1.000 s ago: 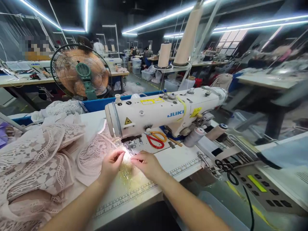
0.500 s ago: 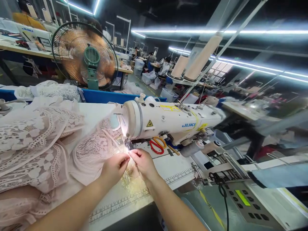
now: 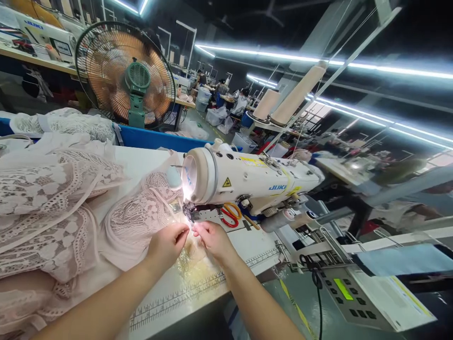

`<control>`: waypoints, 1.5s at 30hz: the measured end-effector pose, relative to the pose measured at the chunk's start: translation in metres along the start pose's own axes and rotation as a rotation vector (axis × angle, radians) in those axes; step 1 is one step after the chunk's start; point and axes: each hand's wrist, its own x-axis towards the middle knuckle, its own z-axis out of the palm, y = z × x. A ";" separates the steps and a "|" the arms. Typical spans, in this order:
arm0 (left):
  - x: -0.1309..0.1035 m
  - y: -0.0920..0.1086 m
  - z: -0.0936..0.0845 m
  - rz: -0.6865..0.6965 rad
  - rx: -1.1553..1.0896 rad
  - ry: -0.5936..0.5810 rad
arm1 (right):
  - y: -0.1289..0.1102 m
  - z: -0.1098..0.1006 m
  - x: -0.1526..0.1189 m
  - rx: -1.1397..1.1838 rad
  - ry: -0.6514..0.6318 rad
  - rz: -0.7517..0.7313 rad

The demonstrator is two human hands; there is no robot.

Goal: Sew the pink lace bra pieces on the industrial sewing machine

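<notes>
My left hand is closed in a pinch just in front of the presser foot of a white JUKI sewing machine. Close beside it, my right hand pinches too, its fingertips almost meeting the left ones. Something small and pale is between them, but glare from the machine's lamp and the fingers hide what it is. Behind and left of my left hand, a pale pink lace garment piece with a rounded, cup-like shape lies on the table, reaching toward the needle area.
More pink lace pieces are heaped at the left. Scissors with red and orange handles lie under the machine arm. A ruler strip runs along the table's front. Beyond a blue partition stands a fan. A control panel is at lower right.
The view has tilted and shifted slightly. Both hands stay pinched by the presser foot, with a slightly wider gap between their fingertips. The lace piece lies much as before.
</notes>
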 end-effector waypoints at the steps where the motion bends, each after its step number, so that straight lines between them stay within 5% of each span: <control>1: 0.000 0.000 0.000 0.005 0.004 -0.003 | 0.001 0.000 0.000 0.006 -0.022 0.003; 13: -0.002 -0.003 0.001 0.064 0.112 -0.013 | -0.007 0.016 0.001 0.292 0.003 0.166; 23: -0.002 0.002 0.002 0.030 0.218 -0.076 | -0.014 0.023 0.009 0.237 0.019 0.119; 31: 0.002 0.001 0.003 0.032 0.254 -0.144 | -0.016 0.022 0.015 -0.162 0.004 0.014; 34: 0.000 0.005 0.001 0.049 0.261 -0.150 | -0.018 0.020 0.018 -0.427 0.087 -0.049; 40: 0.015 0.018 -0.035 -0.076 0.283 0.000 | -0.020 0.028 0.030 -0.865 0.220 -0.050; 45: 0.056 0.012 -0.056 -0.219 0.301 -0.044 | -0.012 0.035 0.042 -1.012 0.245 -0.025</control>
